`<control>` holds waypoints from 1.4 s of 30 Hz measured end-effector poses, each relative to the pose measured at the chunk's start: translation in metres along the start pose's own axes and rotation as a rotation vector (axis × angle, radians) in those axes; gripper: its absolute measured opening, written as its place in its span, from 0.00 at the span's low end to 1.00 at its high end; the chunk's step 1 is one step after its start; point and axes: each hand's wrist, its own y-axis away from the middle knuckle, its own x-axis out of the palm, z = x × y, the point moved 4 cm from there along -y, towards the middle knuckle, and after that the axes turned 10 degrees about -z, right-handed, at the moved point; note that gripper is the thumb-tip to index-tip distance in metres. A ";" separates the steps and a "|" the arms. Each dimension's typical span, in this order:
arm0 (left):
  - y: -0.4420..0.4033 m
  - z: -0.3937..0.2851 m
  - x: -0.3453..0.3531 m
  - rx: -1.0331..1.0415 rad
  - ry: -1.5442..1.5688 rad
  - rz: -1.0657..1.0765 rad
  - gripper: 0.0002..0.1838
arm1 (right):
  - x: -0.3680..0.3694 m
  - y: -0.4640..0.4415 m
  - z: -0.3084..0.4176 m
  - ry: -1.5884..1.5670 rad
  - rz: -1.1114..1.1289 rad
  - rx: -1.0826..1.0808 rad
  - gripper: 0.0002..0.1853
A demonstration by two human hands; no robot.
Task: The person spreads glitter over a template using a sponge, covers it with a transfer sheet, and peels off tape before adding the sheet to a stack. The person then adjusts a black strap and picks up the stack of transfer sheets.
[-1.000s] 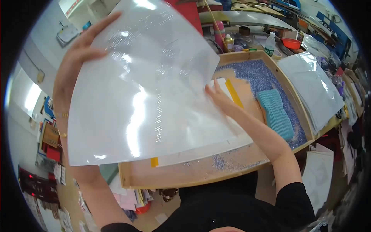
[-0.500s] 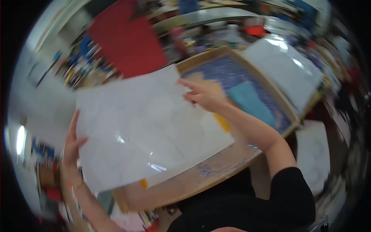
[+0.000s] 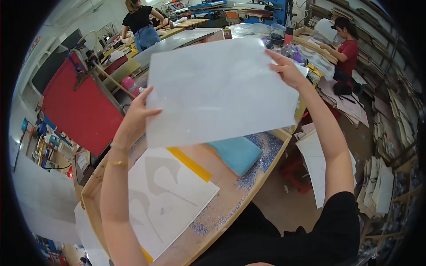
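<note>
Between one left hand (image 3: 134, 119) and one right hand (image 3: 289, 73), one sheet (image 3: 222, 91) is held; below them, one blue cloth (image 3: 240, 156), one tray (image 3: 250, 197) and two yellow strips (image 3: 191, 165) are seen.

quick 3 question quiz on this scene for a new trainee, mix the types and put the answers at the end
1. How many hands hold the raised sheet?
2. What colour is the strip along the edge of the patterned paper? a) green b) yellow c) red
3. True or false: the blue cloth lies inside the wooden tray.

Key:
1. Two, the left hand and the right hand.
2. b
3. True
</note>
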 end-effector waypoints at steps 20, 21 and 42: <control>-0.236 0.124 0.163 0.239 -0.495 -0.033 0.34 | -0.186 -0.024 -0.075 0.155 -0.324 0.104 0.36; -0.241 0.127 0.171 0.332 -0.705 -0.115 0.34 | -0.195 -0.030 -0.096 0.178 -0.352 0.062 0.37; -0.192 0.167 0.310 0.373 -0.995 0.369 0.74 | -0.196 0.024 -0.108 0.438 -0.556 0.173 0.37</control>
